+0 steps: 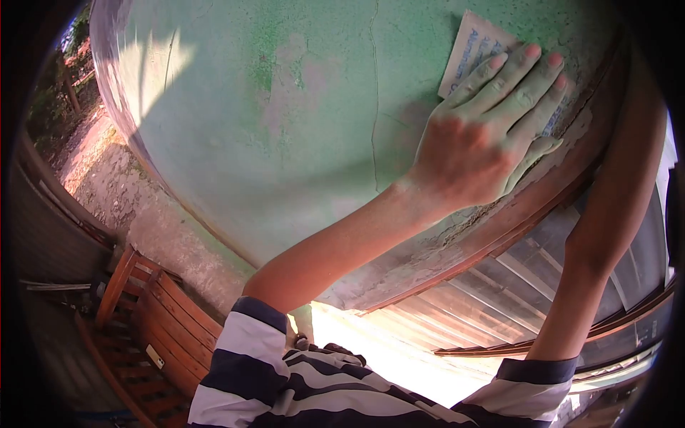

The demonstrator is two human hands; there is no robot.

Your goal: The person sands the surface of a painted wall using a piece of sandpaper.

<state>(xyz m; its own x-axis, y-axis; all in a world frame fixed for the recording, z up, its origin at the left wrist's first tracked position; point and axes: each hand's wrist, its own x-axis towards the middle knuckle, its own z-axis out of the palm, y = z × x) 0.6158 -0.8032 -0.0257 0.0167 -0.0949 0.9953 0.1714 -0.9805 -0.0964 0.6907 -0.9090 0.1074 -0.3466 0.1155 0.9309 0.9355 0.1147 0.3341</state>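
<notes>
A sheet of sandpaper (467, 53) with blue print on its back lies against the green painted wall (321, 93), near the wall's right edge. My left hand (474, 143) holds it there under outstretched fingers laid flat, the thumb on the lower right side. Pale dust coats the fingers. Part of the sheet is hidden beneath the hand. On the right side, my right arm (599, 221) reaches upward, and its hand is lost in the dark rim of the view.
The wall has worn patches and a long vertical crack (374, 93). A wooden bench (168, 321) stands at lower left beside a concrete ledge (182, 250). Slatted panels (492, 299) in a wooden frame lie at lower right. Sunlit ground and plants show at far left.
</notes>
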